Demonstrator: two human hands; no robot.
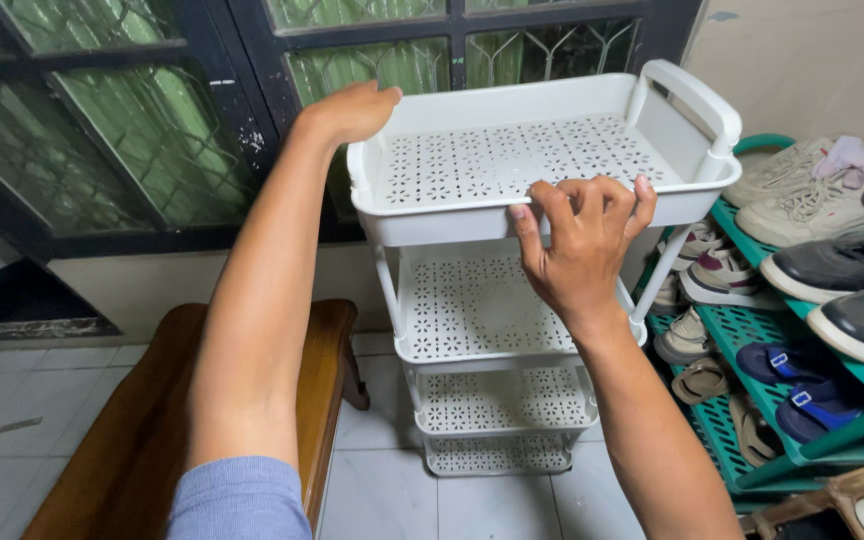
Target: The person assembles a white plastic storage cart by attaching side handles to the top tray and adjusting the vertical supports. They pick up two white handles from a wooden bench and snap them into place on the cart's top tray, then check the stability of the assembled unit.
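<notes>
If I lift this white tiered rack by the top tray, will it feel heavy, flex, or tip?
Probably light: the white tiered rack is thin perforated plastic and every tray looks bare. It may flex a little, since slim posts join the tiers. Tall and narrow, it could tip if pushed high; the left hand and right hand gripping opposite rims should steady it.

A tiered rack [497, 330] stands between a bench [142, 440] on its left and a shoe rack [752, 345] on its right.

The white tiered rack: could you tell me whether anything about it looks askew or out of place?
Yes. The white rack leans: its top tray sits well right of the bottom tier. The left hand grips the tray's far corner and the right hand its near rim. No damage shows.
</notes>
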